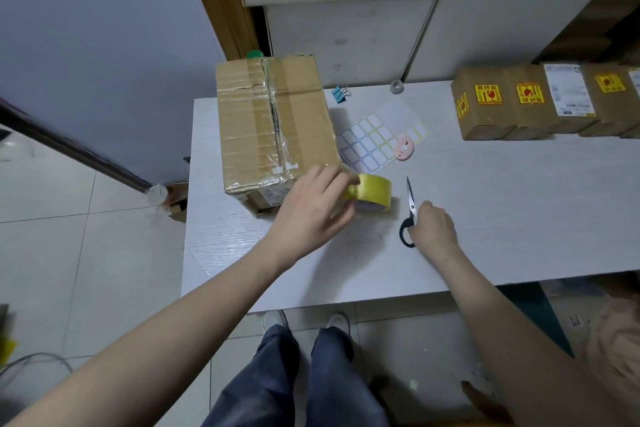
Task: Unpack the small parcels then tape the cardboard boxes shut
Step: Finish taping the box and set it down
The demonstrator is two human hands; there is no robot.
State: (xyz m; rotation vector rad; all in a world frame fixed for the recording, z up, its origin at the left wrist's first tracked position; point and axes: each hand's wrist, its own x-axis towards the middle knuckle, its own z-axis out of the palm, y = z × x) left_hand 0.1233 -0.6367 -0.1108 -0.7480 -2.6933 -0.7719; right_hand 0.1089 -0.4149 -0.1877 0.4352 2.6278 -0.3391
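A large cardboard box (273,128), closed and covered with clear tape strips, stands on the left part of the white table (502,204). A yellow tape roll (375,196) lies just right of the box's near corner. My left hand (317,208) grips the roll's left side. Black-handled scissors (410,208) lie to the right of the roll, blades pointing away from me. My right hand (433,227) holds their handles, with the fingers curled over the loops. A row of small brown parcels (540,102) with yellow stickers stands at the far right.
A sheet of blank labels (374,142), a pink round tool (403,147), a blue binder clip (338,94) and a small grey ring (396,86) lie behind the tape. White panels rise behind the table. Tiled floor lies to the left.
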